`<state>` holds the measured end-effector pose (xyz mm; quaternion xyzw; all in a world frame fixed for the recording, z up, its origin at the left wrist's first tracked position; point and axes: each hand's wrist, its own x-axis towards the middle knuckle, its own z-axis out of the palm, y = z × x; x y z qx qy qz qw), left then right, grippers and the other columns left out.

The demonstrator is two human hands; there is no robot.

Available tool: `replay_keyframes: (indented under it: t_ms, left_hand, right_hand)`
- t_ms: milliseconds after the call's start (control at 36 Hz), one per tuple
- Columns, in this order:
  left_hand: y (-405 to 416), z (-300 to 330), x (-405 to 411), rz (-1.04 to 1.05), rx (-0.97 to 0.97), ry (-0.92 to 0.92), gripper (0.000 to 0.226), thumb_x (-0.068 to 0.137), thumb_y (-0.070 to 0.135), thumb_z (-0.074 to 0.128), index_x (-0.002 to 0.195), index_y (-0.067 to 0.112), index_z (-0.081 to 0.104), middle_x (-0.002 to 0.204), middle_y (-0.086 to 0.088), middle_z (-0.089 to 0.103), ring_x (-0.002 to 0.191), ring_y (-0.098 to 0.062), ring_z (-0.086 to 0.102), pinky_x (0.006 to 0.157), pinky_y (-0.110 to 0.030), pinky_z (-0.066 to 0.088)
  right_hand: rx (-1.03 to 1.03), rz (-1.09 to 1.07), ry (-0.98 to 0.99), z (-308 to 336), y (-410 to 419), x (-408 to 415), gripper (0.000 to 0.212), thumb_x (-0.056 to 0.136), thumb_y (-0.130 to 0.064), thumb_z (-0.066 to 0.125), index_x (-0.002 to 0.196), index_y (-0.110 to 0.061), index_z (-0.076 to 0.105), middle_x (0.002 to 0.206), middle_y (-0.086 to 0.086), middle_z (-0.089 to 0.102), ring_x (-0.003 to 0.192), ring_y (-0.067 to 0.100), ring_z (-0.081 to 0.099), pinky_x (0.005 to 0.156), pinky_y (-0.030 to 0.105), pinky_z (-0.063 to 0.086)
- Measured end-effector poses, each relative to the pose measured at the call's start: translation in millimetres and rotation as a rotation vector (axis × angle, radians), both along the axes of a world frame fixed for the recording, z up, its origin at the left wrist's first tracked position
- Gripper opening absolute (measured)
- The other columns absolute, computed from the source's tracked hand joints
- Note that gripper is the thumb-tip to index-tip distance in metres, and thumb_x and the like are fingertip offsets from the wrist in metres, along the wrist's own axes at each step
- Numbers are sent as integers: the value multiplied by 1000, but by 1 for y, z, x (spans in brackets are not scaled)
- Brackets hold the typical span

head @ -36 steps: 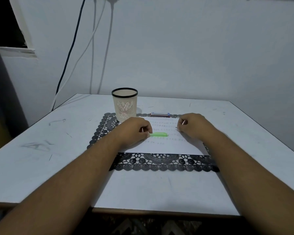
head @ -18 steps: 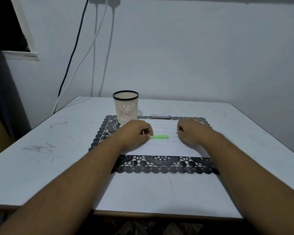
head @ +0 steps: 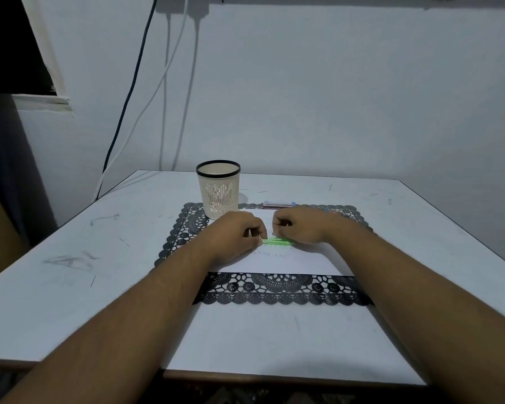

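A short green pen [head: 277,242] lies across a white sheet of paper [head: 301,262] in the middle of the table. My left hand [head: 233,237] rests on the sheet and pinches the pen's left end between thumb and fingertips. My right hand [head: 299,225] sits with curled fingers right over the pen's right end, touching it. Its palm side is hidden, so I cannot tell whether it grips the pen.
The sheet lies on a black lace placemat [head: 277,290] on a white table [head: 70,287]. A cream perforated cup with a black rim [head: 218,189] stands at the mat's far left corner. A flat red-and-blue box [head: 278,204] lies behind the paper. Cables hang down the wall.
My right hand has slid left across the paper until it meets the pen's right end. My left hand has stayed on the pen's left end. The camera has tilted slightly.
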<state>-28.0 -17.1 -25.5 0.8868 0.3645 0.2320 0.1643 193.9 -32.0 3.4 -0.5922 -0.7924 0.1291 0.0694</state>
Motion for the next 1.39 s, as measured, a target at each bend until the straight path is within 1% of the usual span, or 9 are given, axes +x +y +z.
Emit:
replay_keyframes:
  t_ms: [278, 389, 583, 667, 750, 861, 1028, 1222, 1389]
  left_hand:
    - [1, -2, 7, 18, 23, -31, 8, 93, 20, 74, 100, 24, 77, 88, 16, 63, 80, -5, 58, 74, -29, 50]
    - [0, -2, 11, 21, 17, -38, 10, 92, 20, 76, 100, 26, 76, 92, 16, 64, 84, -5, 60, 75, -27, 50]
    - [3, 6, -5, 139, -64, -84, 18, 81, 14, 73, 88, 30, 76, 85, 17, 65, 73, 3, 60, 54, -10, 41]
    - [4, 5, -9, 131, -84, -50, 16, 85, 11, 73, 87, 26, 79, 80, 14, 67, 69, 9, 60, 55, -7, 40]
    - [5, 3, -10, 117, -100, -72, 16, 88, 11, 74, 86, 26, 79, 79, 10, 69, 68, 6, 60, 56, -8, 42]
    - [6, 1, -6, 84, -79, -68, 14, 90, 10, 73, 90, 23, 79, 86, 10, 69, 71, 4, 59, 60, -10, 44]
    - [6, -1, -3, 77, -7, -39, 11, 92, 14, 73, 96, 22, 79, 89, 12, 66, 77, 7, 57, 62, -9, 40]
    - [8, -1, -2, 73, 36, 3, 10, 94, 17, 72, 101, 21, 78, 93, 11, 65, 80, 2, 55, 68, -14, 39]
    - [11, -1, -3, 72, 8, -18, 12, 92, 18, 74, 103, 23, 77, 94, 12, 64, 80, 0, 57, 71, -19, 44]
  right_hand:
    - [53, -106, 377, -2, -4, 24, 19, 96, -17, 68, 89, -32, 78, 87, -16, 75, 88, 1, 67, 77, 25, 46]
    - [151, -205, 528, -7, -7, 42, 19, 95, -9, 69, 90, -24, 79, 83, -12, 77, 73, -7, 66, 67, 14, 43]
    - [150, -295, 411, -10, -5, 49, 15, 92, -14, 73, 87, -27, 79, 88, -11, 76, 76, -6, 64, 59, 11, 39]
    - [221, -337, 440, -10, -2, 51, 14, 93, -9, 70, 89, -17, 80, 81, -8, 74, 61, -12, 58, 53, 6, 38]
    - [248, -400, 454, -8, 1, 56, 16, 96, -11, 68, 85, -17, 78, 76, -8, 71, 62, 1, 59, 49, 12, 36]
    - [246, -474, 460, -8, 11, 61, 15, 96, -11, 65, 87, -14, 77, 89, 1, 74, 84, 20, 66, 66, 28, 46]
    - [284, -489, 376, -9, 35, 57, 14, 95, -11, 63, 99, -15, 76, 98, -4, 66, 79, 10, 56, 63, 24, 40]
    - [266, -267, 86, -10, 55, 46, 31, 102, -22, 61, 132, -20, 69, 131, 1, 64, 124, 22, 55, 102, 36, 44]
    - [312, -223, -42, -11, 62, 40, 24, 102, -23, 59, 122, -24, 72, 120, -2, 67, 116, 20, 57, 88, 35, 46]
